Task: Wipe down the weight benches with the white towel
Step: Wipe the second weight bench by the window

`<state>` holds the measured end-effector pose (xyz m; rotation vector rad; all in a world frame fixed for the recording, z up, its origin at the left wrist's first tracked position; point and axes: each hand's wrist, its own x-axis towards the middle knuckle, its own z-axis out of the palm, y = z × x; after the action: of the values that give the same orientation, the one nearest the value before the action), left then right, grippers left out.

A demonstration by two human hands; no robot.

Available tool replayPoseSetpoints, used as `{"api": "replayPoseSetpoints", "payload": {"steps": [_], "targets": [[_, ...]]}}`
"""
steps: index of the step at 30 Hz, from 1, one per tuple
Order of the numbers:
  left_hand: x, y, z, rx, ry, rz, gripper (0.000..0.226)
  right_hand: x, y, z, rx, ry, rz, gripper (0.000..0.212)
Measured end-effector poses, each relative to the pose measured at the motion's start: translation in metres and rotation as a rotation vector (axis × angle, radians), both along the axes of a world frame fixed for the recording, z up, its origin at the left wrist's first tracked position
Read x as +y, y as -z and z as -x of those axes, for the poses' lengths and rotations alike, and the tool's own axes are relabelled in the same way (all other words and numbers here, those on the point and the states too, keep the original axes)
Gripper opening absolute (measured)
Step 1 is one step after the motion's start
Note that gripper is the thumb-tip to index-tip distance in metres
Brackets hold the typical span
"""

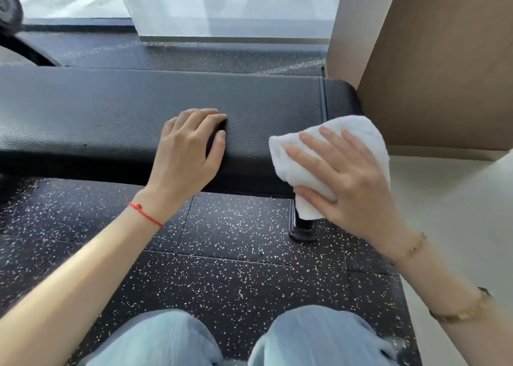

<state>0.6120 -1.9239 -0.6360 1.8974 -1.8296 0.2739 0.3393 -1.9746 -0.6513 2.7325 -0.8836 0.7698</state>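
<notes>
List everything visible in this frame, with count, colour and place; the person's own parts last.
weight bench: one, black, across the middle
white towel: one, on the bench's near right edge
bench foot: one, black, on the floor below the towel
floor: black, white-speckled
partition: one, tan, right of the bench
red string: one, left wrist
bracelets: two, gold, right forearm
knees: two, light blue jeans, bottom
left hand: rests on the bench
right hand: presses the towel

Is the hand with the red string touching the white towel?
Apart. The head view shows the left hand resting on the black bench, with bare bench pad between it and the white towel under the right hand.
</notes>
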Motion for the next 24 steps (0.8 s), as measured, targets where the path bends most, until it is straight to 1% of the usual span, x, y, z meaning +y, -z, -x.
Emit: {"api": "replayPoseSetpoints", "payload": {"steps": [3, 7, 10, 13, 15, 17, 21, 24], "targets": [[-0.001, 0.007, -0.001, -0.003, -0.002, 0.054, 0.037, 0.007, 0.01, 0.003, 0.005, 0.043, 0.066, 0.051], [-0.003, 0.011, -0.004, 0.012, 0.004, 0.099, 0.036, 0.01, 0.0, -0.036, 0.112, 0.089, 0.046, 0.054], [-0.004, 0.013, -0.006, 0.034, 0.007, 0.117, 0.036, 0.013, 0.002, -0.052, 0.142, 0.099, 0.041, 0.056], [-0.004, 0.013, -0.007, 0.04, 0.008, 0.112, 0.037, 0.012, 0.006, -0.03, 0.108, 0.131, 0.08, 0.058], [-0.003, 0.012, -0.006, 0.04, 0.002, 0.107, 0.037, 0.008, 0.004, -0.016, 0.033, 0.163, 0.036, 0.061], [-0.003, 0.012, -0.005, 0.047, -0.003, 0.106, 0.037, 0.006, 0.001, -0.022, 0.012, 0.189, -0.006, 0.063], [-0.003, 0.012, -0.005, 0.07, 0.001, 0.102, 0.034, 0.016, 0.003, -0.057, 0.11, 0.197, 0.024, 0.061], [-0.003, 0.011, -0.009, 0.112, 0.011, 0.105, 0.033, 0.018, 0.004, -0.055, 0.161, 0.185, 0.046, 0.061]]}}
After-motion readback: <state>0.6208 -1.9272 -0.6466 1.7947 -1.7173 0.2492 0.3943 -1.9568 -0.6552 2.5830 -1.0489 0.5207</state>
